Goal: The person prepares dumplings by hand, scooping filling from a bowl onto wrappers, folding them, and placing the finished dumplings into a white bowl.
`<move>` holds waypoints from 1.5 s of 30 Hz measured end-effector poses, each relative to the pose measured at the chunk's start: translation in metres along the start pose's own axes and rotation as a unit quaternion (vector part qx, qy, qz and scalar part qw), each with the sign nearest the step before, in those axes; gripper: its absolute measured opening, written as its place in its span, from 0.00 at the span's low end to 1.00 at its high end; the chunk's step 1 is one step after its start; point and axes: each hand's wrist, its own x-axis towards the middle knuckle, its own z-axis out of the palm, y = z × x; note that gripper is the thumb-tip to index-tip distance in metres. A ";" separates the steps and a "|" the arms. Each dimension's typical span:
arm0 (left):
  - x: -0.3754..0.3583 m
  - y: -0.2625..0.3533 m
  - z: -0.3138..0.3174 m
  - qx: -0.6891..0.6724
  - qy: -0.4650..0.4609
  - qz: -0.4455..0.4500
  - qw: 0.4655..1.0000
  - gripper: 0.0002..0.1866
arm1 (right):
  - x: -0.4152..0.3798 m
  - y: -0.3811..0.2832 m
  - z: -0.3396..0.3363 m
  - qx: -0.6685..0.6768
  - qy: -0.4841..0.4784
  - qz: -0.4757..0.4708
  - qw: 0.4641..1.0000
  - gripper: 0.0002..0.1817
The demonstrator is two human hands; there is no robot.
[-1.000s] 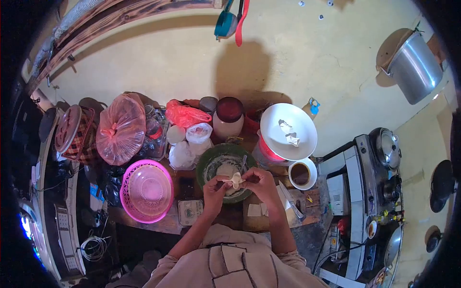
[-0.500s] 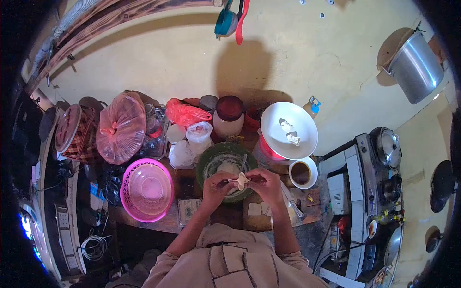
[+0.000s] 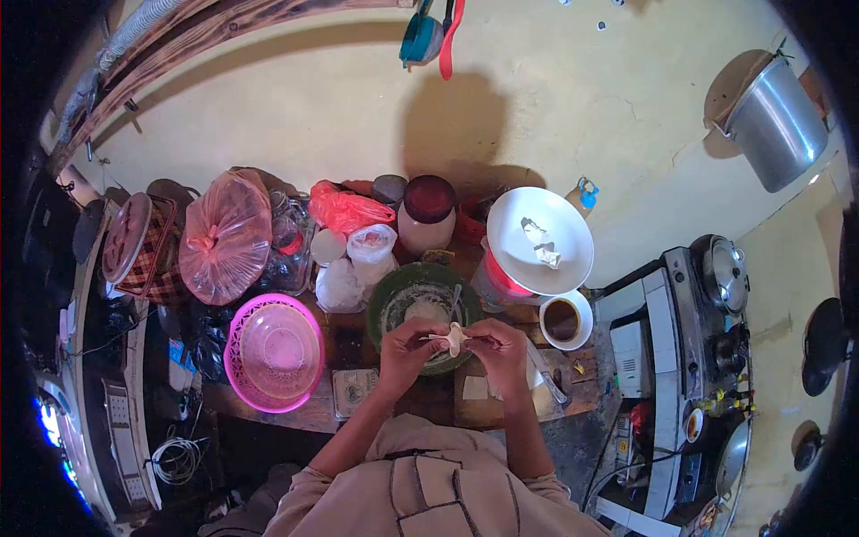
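Observation:
Between my two hands is a small pale folded dough wrapper (image 3: 455, 338), like a dumpling. My left hand (image 3: 409, 354) pinches one side of it, and my right hand (image 3: 499, 353) pinches the other. Just beyond and partly under the hands sits a green bowl (image 3: 383, 291) with a whitish mixture and a spoon (image 3: 456, 298) in it. Flat square wrappers (image 3: 475, 387) lie beside my right wrist, near a knife (image 3: 548, 376). Folded pale pieces (image 3: 548, 256) rest on the white plate (image 3: 510, 219) at the back right.
A white cup (image 3: 586, 322) of dark liquid stands right of the hands. To the left are a pink basket (image 3: 234, 353), a clear box (image 3: 354, 392) and plastic bags (image 3: 225, 237). Behind the bowl stands a dark-lidded jar (image 3: 427, 228). A stove (image 3: 684, 300) is at the right.
Both hands have shifted very slightly to the right with the dough wrapper, still pinching it. The camera view has moved a little; the other things stay in place.

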 end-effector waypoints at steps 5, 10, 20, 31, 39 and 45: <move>-0.001 -0.002 -0.001 -0.047 0.013 -0.045 0.998 0.07 | 0.001 0.009 0.005 0.076 0.030 -0.030 0.996 0.07; 0.003 0.003 -0.001 0.064 -0.003 0.045 0.997 0.06 | 0.000 0.004 0.006 -0.006 0.011 -0.045 0.999 0.09; 0.005 -0.004 0.009 -0.086 -0.022 -0.021 0.996 0.10 | 0.000 0.003 0.007 0.156 0.064 0.027 0.985 0.08; 0.003 -0.008 0.009 -0.140 -0.011 -0.046 0.989 0.12 | 0.017 -0.022 -0.023 0.225 0.132 -0.021 0.965 0.07; -0.025 -0.058 -0.040 -0.054 0.101 -0.122 0.986 0.14 | 0.150 -0.002 -0.121 -0.079 0.001 -0.002 0.997 0.09; -0.041 -0.069 -0.051 -0.041 0.151 -0.137 0.978 0.13 | 0.150 -0.002 -0.103 -0.447 -0.018 -0.058 0.893 0.07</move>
